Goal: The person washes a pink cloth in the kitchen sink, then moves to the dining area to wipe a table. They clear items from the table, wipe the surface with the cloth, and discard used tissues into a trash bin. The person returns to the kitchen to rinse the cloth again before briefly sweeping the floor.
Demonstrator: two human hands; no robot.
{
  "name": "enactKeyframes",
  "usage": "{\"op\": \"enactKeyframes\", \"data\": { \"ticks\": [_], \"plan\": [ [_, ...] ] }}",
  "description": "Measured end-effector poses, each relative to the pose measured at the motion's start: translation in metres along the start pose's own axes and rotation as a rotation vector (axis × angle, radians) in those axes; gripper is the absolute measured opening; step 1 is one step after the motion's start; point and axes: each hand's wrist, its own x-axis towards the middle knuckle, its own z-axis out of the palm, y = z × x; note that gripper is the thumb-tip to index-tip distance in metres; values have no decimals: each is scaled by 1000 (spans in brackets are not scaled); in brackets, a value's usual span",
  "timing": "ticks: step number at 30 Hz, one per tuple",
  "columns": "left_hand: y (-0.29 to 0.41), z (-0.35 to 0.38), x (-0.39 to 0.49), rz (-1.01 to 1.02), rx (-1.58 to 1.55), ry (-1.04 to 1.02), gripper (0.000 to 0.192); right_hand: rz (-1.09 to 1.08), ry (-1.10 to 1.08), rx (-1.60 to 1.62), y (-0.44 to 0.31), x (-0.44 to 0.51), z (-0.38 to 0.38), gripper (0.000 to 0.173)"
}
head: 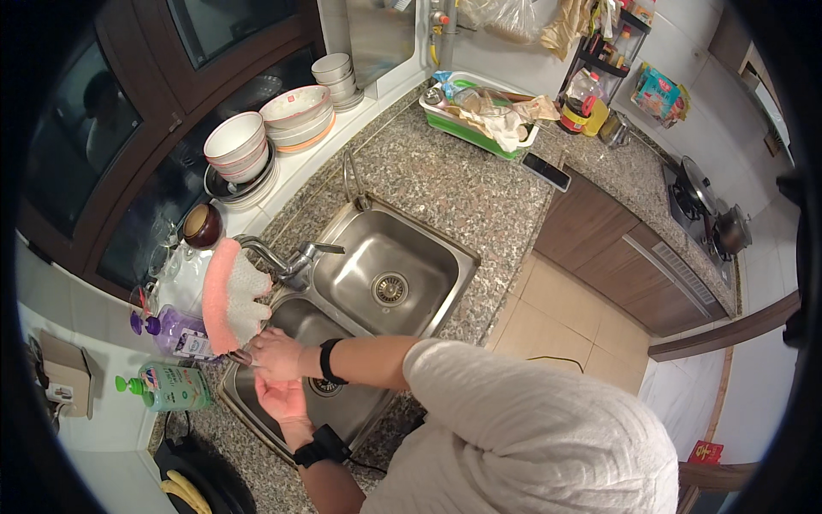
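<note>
Over the left basin (359,424) of a stainless steel double sink, my left hand (281,399) is turned palm up, cupped, with nothing visible in the palm. Just above it my right hand (277,354) is back up, close against the left fingers and hiding some of them. A short metal piece (241,356), perhaps the end of the spout, shows by the right fingertips; whether they grip it is unclear. Beside the hands, a pink-edged white mesh cloth (241,292) hangs at the spout of the chrome faucet (298,262), covering much of it.
A purple pump bottle (176,331) and a green pump bottle (173,387) stand left of the sink. Stacked bowls (236,144) line the window ledge. A phone (546,171) lies by a green-and-white basket (472,135). Bananas (183,491) rest on something black in the lower left.
</note>
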Motion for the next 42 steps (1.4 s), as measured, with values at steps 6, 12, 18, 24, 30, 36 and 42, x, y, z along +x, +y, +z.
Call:
{"op": "enactKeyframes", "data": {
  "ticks": [6, 12, 18, 24, 30, 36, 42],
  "plan": [
    [12, -32, 11, 81, 2, -49, 50, -442, 19, -42, 2, -8, -14, 42],
    [-1, 7, 13, -42, 189, 15, 47, -207, -15, 35, 3, 0, -36, 42],
    [-10, 23, 12, 28, 514, 332, 46, 168, -123, 226, 18, 19, -14, 30],
    [-13, 15, 20, 493, 1016, 178, 51, 539, -206, 771, 53, 29, 9, 30],
    [1, 13, 16, 158, 173, 275, 58, 477, -392, 1013, 28, 3, 18, 38],
    [-2, -20, 15, -106, 131, 1, 51, 262, -155, 215, 7, 7, -13, 46],
    [-2, -16, 17, 45, -127, -332, 51, 83, -419, 155, -2, -2, -16, 42]
  ]
}}
